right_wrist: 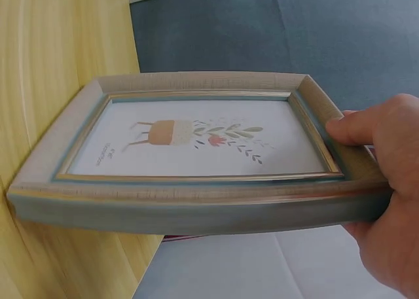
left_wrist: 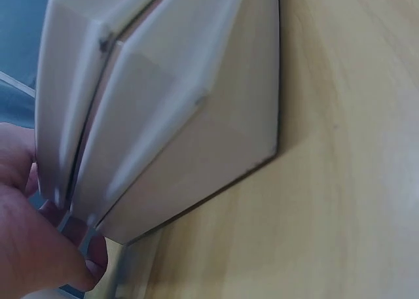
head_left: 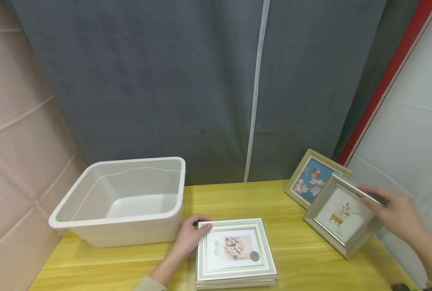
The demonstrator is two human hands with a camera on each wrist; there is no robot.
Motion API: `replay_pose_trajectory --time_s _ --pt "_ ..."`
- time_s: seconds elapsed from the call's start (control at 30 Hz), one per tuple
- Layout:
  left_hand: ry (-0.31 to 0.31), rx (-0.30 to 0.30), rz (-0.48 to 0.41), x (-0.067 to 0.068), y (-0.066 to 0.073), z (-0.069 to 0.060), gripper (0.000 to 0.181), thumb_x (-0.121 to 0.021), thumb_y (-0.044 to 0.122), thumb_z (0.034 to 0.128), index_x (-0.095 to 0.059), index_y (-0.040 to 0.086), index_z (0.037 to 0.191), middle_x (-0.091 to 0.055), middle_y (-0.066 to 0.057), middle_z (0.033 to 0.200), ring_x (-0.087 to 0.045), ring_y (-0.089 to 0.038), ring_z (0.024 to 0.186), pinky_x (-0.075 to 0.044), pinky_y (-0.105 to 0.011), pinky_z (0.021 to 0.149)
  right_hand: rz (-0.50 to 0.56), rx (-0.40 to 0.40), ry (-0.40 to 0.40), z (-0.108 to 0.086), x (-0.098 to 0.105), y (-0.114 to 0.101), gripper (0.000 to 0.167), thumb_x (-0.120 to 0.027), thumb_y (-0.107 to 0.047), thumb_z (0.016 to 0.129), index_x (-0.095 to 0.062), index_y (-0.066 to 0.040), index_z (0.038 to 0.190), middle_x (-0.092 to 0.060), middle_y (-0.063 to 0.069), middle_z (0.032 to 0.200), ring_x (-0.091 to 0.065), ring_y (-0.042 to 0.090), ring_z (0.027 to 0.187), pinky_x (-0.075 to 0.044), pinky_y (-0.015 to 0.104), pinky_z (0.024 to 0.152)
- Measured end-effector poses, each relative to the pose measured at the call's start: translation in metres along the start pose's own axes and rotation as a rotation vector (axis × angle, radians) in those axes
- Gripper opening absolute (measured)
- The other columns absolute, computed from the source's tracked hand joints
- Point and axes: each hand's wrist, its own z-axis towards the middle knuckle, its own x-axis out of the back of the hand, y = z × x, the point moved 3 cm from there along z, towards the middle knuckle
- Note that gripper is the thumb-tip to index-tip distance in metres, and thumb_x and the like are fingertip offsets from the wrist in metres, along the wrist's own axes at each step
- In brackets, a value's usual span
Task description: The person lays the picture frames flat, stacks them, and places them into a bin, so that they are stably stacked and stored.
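Note:
My right hand (head_left: 401, 213) grips the upper right edge of a silver picture frame (head_left: 343, 216) with a deer and plant print, thumb on its front. In the right wrist view the same picture frame (right_wrist: 216, 83) stands tilted, its lower edge at the table. Behind it in the head view leans a gold picture frame (head_left: 315, 178) with a blue flower print, partly covered. My left hand (head_left: 189, 236) holds the far left corner of a stack of white picture frames (head_left: 234, 250), thumb over the top one. In the left wrist view the fingers curl at the stack's side (left_wrist: 150, 116).
An off-white plastic tub (head_left: 128, 232) stands at the left of the yellow wood-grain table (head_left: 230, 198). A grey curtain (head_left: 147, 93) hangs behind the table. Pale quilted walls border the left and right sides. A small dark object (head_left: 400, 287) lies at the lower right edge.

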Motion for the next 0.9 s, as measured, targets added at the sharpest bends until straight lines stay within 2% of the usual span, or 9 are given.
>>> replay_pose_trajectory --time_s 0.07,0.2,0.33,0.4,0.53,0.63,0.77,0.83,0.9 --pt "0.001 -0.008 0.006 0.0 0.001 0.0 0.02 -0.077 0.015 0.0886 -0.075 0.006 0.107 -0.073 -0.006 0.109 -0.062 -0.027 0.108 -0.048 -0.045 0.097 0.001 -0.008 0.009 -0.003 0.001 -0.001 0.029 -0.075 -0.01 0.093 -0.071 0.001 0.119 -0.067 0.035 0.113 -0.061 0.054 0.1 -0.033 0.019 0.065" --pt "0.024 -0.036 0.036 0.001 0.006 0.001 0.02 -0.076 0.016 0.0896 -0.075 0.006 0.106 -0.072 -0.005 0.107 -0.062 -0.025 0.104 -0.05 -0.039 0.089 -0.006 -0.015 0.046 -0.008 0.006 -0.004 0.028 -0.077 -0.014 0.093 -0.072 -0.002 0.118 -0.069 0.031 0.113 -0.062 0.021 0.096 -0.033 0.018 0.067" --pt "0.062 -0.054 0.064 0.002 0.012 0.001 0.018 -0.077 0.019 0.0898 -0.076 0.01 0.105 -0.07 -0.003 0.107 -0.06 -0.024 0.103 -0.051 -0.038 0.086 -0.014 -0.035 0.04 -0.014 0.011 -0.008 0.031 -0.075 -0.016 0.094 -0.072 -0.001 0.121 -0.067 0.032 0.116 -0.062 0.032 0.099 -0.031 0.017 0.067" --pt "0.072 -0.07 0.071 0.002 0.015 0.001 0.017 -0.077 0.019 0.0899 -0.076 0.011 0.105 -0.07 -0.003 0.108 -0.06 -0.024 0.104 -0.05 -0.042 0.089 -0.014 -0.046 0.031 -0.017 0.014 -0.009 0.033 -0.075 -0.019 0.095 -0.071 -0.001 0.122 -0.067 0.033 0.117 -0.062 0.02 0.1 -0.031 0.014 0.064" --pt "0.07 -0.092 0.057 0.004 0.023 -0.002 0.018 -0.077 0.017 0.0903 -0.076 0.01 0.106 -0.07 -0.002 0.107 -0.06 -0.025 0.104 -0.05 -0.049 0.092 0.016 -0.055 0.036 -0.027 0.021 -0.008 0.034 -0.076 -0.022 0.095 -0.072 -0.002 0.122 -0.067 -0.025 0.108 -0.041 -0.022 0.095 -0.032 0.006 0.064" --pt "0.07 -0.114 0.038 0.005 0.028 -0.003 0.019 -0.076 0.016 0.0903 -0.076 0.008 0.108 -0.071 -0.001 0.107 -0.061 -0.025 0.103 -0.048 -0.048 0.091 0.043 -0.063 0.04 -0.034 0.024 -0.011 0.035 -0.077 -0.021 0.094 -0.071 0.0 0.122 -0.064 -0.028 0.106 -0.033 -0.03 0.09 -0.035 0.002 0.064" --pt "0.067 -0.138 0.027 0.007 0.033 -0.004 0.021 -0.077 0.017 0.0901 -0.076 0.008 0.109 -0.072 0.0 0.107 -0.062 -0.024 0.102 -0.048 -0.043 0.089 0.056 -0.097 0.018 -0.037 0.026 -0.022 0.038 -0.075 -0.019 0.096 -0.068 0.004 0.125 -0.068 0.03 0.113 -0.036 -0.028 0.085 -0.04 0.005 0.057" --pt "0.065 -0.144 0.029 0.007 0.037 -0.006 0.021 -0.077 0.017 0.0902 -0.076 0.01 0.11 -0.072 0.002 0.107 -0.062 -0.022 0.102 -0.047 -0.04 0.089 0.073 -0.124 0.007 -0.038 0.028 -0.027 0.039 -0.074 -0.02 0.097 -0.067 0.002 0.128 -0.068 0.028 0.115 -0.037 -0.027 0.085 -0.041 0.006 0.057" --pt "0.063 -0.155 0.027 0.007 0.041 -0.007 0.021 -0.077 0.016 0.0901 -0.076 0.01 0.11 -0.073 0.003 0.107 -0.063 -0.021 0.102 -0.047 -0.038 0.089 0.103 -0.141 0.004 -0.038 0.029 -0.032 0.04 -0.073 -0.021 0.097 -0.067 0.0 0.131 -0.071 0.008 0.117 -0.037 -0.027 0.087 -0.041 0.004 0.059"
